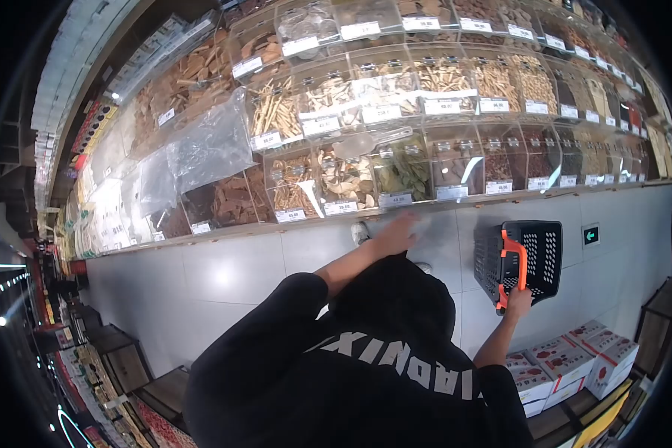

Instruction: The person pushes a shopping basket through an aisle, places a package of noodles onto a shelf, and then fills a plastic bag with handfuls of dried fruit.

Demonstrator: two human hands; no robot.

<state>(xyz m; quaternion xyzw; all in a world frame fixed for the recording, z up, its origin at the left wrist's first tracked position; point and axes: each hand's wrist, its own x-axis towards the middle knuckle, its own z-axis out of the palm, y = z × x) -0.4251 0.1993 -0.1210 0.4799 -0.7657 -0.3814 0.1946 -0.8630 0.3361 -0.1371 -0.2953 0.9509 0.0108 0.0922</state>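
Note:
My left hand [397, 236] is held out over the floor in front of my body, just short of the lower row of bins. It looks empty, its fingers loosely stretched and a little blurred. Closest to it are a clear bin of dried green leaves [403, 173] and a bin of pale dried slices [345, 185]. A clear plastic scoop [371, 142] lies above these two bins. To the right, my right hand [520, 299] grips the orange handle of a black shopping basket [543, 257]. The basket's visible inside shows no goods.
Tiered clear bins with price labels [446, 106] stretch across the front. A clear plastic bag [213, 145] lies over the left bins. White and red boxes [564, 361] are stacked at lower right. A green arrow sign [590, 236] is on the floor.

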